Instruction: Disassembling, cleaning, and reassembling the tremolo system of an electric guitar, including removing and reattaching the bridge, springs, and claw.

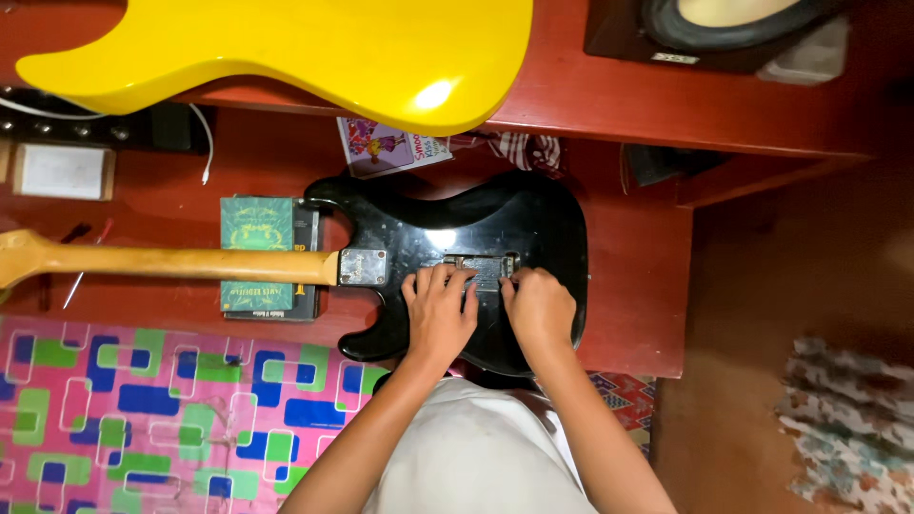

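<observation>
- The left hand [440, 314] lies palm-down on the back of the black guitar body [533, 224], fingers spread a little and stretched toward the open spring cavity [484, 267]; the fingertips touch its near edge.
- The right hand [539, 305] sits just beside it, fingers curled and pressed at the right end of the same cavity. Whether those fingers pinch anything cannot be told; they hide what lies under them.
- The cavity is a shallow rectangular recess in the middle of the body. Grey metal parts show inside it, too small to make out singly.
- The black guitar lies face-down on a red wooden surface [638, 286], directly in front of the person, with its lower edge close to the person's white shirt [476, 457].
- A square metal neck plate [363, 267] sits left of the left hand, where the pale wooden neck [171, 262] joins the body; the neck runs off to the left.
- The neck rests across a stack of books [259, 257], the top one green.
- A yellow guitar body [305, 52] lies on the raised red shelf above.
- A speaker [714, 29] stands at the upper right on that shelf.
- A patterned pink, green and blue cloth [143, 409] covers the lower left.
</observation>
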